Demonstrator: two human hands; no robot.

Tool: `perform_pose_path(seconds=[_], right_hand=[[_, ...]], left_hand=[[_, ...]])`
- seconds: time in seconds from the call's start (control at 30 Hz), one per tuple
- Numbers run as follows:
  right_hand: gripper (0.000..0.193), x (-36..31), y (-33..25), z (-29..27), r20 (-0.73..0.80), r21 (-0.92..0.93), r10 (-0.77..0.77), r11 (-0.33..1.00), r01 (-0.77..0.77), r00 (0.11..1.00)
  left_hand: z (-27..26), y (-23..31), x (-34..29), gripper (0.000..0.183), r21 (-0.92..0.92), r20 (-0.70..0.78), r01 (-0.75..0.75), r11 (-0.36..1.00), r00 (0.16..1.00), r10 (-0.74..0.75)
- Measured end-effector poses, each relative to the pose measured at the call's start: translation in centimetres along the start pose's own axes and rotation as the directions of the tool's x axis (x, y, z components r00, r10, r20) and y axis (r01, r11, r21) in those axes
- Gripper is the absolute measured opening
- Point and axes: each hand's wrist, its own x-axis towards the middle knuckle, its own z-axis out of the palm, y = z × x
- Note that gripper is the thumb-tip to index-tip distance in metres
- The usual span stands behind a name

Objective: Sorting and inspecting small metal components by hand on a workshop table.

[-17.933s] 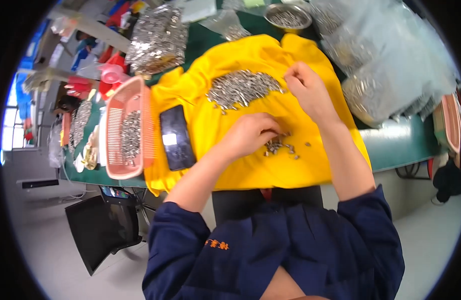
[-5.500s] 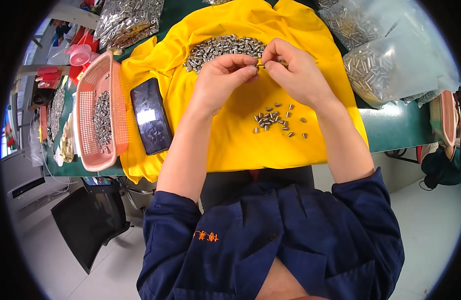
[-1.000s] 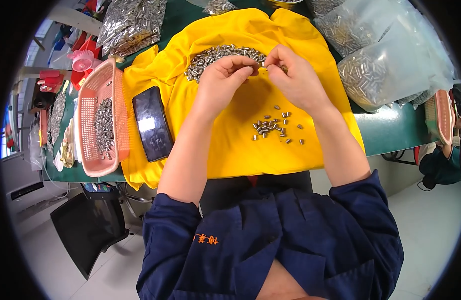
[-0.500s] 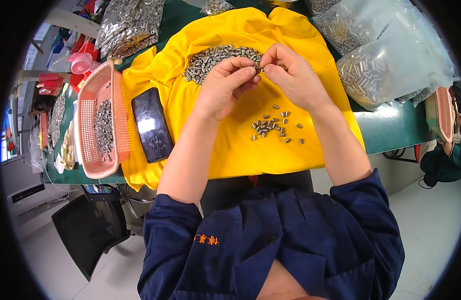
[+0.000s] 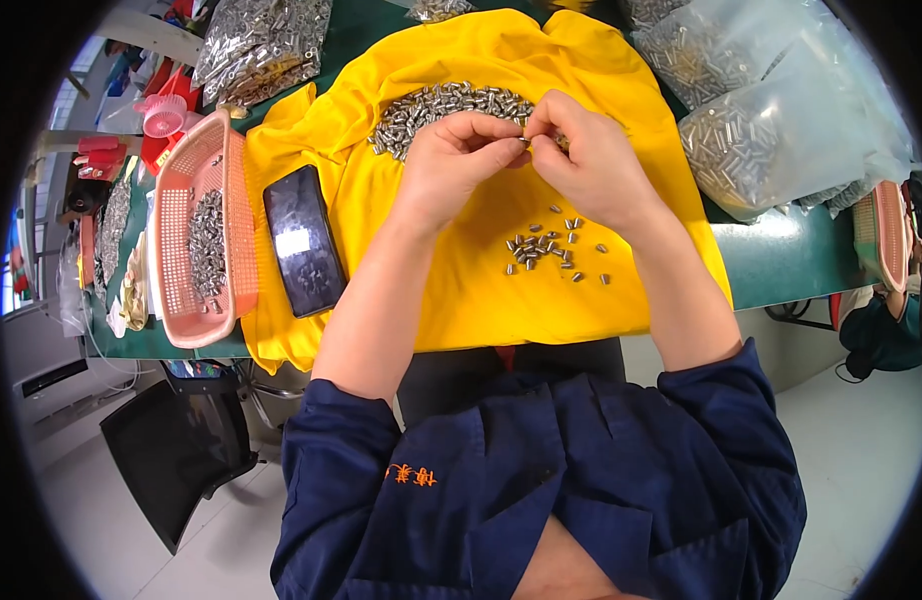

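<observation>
Closest in, metal bits (image 5: 554, 249) lie on yellow cloth (image 5: 471, 296). Past them, the left hand (image 5: 456, 165) pinches a tiny piece (image 5: 524, 140); the right hand (image 5: 589, 165) curls beside it, holding what I can't tell. Behind sits a big metal pile (image 5: 436, 107).

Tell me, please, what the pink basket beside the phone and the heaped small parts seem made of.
Pink basket: probably matte moulded plastic, judging by its regular perforated walls. Heaped small parts: shiny metal, perhaps steel, given their silvery-grey glints.

L fingers (image 5: 486, 126) bent, nr. R fingers (image 5: 555, 110)
</observation>
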Motion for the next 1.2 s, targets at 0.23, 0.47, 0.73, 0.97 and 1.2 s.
perform_pose_path(seconds=[0.23,0.47,0.73,0.97,1.2], right_hand=[[0.009,0.2,0.0,0.2,-0.009,0.037,-0.01,0.999,0.01,1.0],[0.011,0.9,1.3,-1.5,-0.216,0.087,0.023,0.996,-0.004,0.976],[0.011,0.6,0.8,-0.9,-0.188,0.136,0.058,0.99,-0.032,0.98],[0.01,0.6,0.6,-0.4,-0.167,0.092,0.04,0.995,-0.024,0.985],[0.011,0.6,0.7,-0.2,-0.16,0.061,-0.004,0.998,0.014,0.987]], left_hand=[[-0.4,-0.3,0.6,0.01,-0.022,-0.016,0.035,0.999,0.999,-0.036],[1.0,0.5,-2.2,0.012,0.509,0.022,0.085,0.856,0.994,-0.111],[-0.4,1.7,-3.0,0.016,0.841,0.072,-0.191,0.507,0.967,0.245],[-2.9,1.0,-1.6,0.014,0.987,0.01,-0.049,0.156,0.97,0.243],[-2.9,1.4,-1.6,0.012,0.985,0.115,-0.141,0.097,0.966,0.23]])
